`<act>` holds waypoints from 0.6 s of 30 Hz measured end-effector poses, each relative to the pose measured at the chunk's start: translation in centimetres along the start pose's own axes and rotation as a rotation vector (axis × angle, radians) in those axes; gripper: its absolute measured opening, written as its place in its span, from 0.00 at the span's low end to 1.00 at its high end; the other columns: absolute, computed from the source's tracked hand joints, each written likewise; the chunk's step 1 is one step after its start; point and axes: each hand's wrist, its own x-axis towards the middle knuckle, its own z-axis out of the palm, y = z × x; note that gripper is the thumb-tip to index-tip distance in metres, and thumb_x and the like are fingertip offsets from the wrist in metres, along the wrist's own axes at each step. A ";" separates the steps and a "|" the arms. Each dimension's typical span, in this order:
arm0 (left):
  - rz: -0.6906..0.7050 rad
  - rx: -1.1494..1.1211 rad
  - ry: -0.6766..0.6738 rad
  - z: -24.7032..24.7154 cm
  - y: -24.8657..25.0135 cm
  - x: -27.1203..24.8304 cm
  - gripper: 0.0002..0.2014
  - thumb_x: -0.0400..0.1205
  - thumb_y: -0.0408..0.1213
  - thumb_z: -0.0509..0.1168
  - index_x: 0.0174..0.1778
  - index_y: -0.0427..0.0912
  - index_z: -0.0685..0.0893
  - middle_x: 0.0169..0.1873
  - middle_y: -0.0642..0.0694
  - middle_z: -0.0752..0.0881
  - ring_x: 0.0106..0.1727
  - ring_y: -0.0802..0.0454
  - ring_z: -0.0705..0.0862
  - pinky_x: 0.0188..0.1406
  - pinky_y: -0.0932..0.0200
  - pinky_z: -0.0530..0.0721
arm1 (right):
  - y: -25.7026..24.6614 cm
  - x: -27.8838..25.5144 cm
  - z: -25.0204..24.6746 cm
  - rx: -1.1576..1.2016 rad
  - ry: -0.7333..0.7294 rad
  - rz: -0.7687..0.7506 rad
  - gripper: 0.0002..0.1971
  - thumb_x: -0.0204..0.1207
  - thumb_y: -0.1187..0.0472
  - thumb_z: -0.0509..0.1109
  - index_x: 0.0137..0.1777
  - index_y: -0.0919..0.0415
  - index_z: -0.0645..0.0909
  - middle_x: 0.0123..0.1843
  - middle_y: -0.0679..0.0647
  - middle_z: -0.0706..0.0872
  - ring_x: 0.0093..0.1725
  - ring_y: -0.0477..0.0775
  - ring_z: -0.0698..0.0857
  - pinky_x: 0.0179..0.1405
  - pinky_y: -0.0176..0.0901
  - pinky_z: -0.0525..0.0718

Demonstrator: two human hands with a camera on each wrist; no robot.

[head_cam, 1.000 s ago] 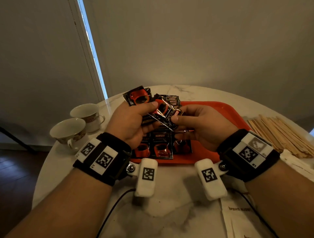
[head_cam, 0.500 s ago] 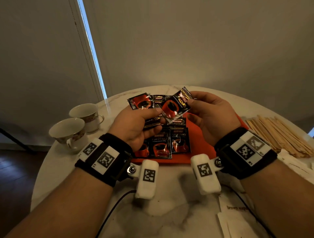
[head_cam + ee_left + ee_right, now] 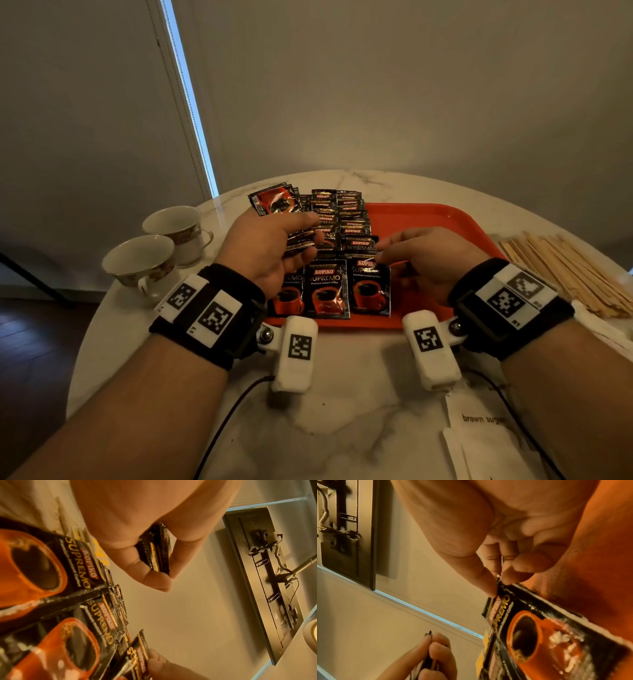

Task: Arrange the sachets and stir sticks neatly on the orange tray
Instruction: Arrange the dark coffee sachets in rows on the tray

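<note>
Sachets going onto the tray (image 3: 445,219)

My left hand (image 3: 267,250) gripped a stack (image 3: 274,202) (fanned); my right hand (image 3: 431,263) pinched one sachet's (image 3: 370,287) top edge.

sachets (image 3: 327,289): glossy foil-like film, crinkled, serrated edges | tray (image 3: 428,219): smooth orange plastic, slight sheen | stir sticks (image 3: 561,267): pale matt wood | table (image 3: 342,411): polished marble-look top | cups (image 3: 144,260): glazed ceramic | wrist straps (image 3: 239,301): black matt cloth
</note>
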 end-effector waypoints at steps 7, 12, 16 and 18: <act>0.006 0.011 0.004 0.0 0.1 0.0 0.13 0.81 0.28 0.75 0.61 0.34 0.87 0.39 0.44 0.93 0.34 0.53 0.92 0.27 0.61 0.87 | -0.1 -0.6 0.8 -0.080 0.062 -0.066 0.06 0.73 0.66 0.80 0.49 0.61 0.90 0.47 0.57 0.93 0.37 0.50 0.83 0.30 0.40 0.76; 0.011 -0.002 -0.003 -0.2 0.1 0.0 0.14 0.81 0.28 0.75 0.63 0.33 0.86 0.39 0.44 0.93 0.34 0.53 0.92 0.27 0.61 0.88 | -0.8 -0.9 1.6 0.233 0.153 -0.113 0.02 0.83 0.55 0.74 0.52 0.50 0.84 0.51 0.46 0.86 0.47 0.44 0.84 0.38 0.38 0.81; 0.012 -0.001 -0.001 -0.2 0.2 0.1 0.15 0.81 0.28 0.75 0.64 0.31 0.87 0.41 0.43 0.93 0.35 0.52 0.92 0.27 0.61 0.87 | -1.0 -1.5 2.7 0.419 0.103 -0.054 0.05 0.88 0.53 0.67 0.59 0.50 0.80 0.41 0.42 0.89 0.39 0.42 0.89 0.30 0.39 0.85; 0.012 -0.001 0.004 -0.3 0.1 0.2 0.16 0.81 0.29 0.75 0.65 0.30 0.87 0.42 0.42 0.93 0.35 0.52 0.93 0.26 0.61 0.87 | -0.8 -1.8 3.4 0.506 0.083 0.002 0.03 0.88 0.52 0.66 0.54 0.49 0.76 0.29 0.42 0.88 0.26 0.42 0.89 0.20 0.41 0.84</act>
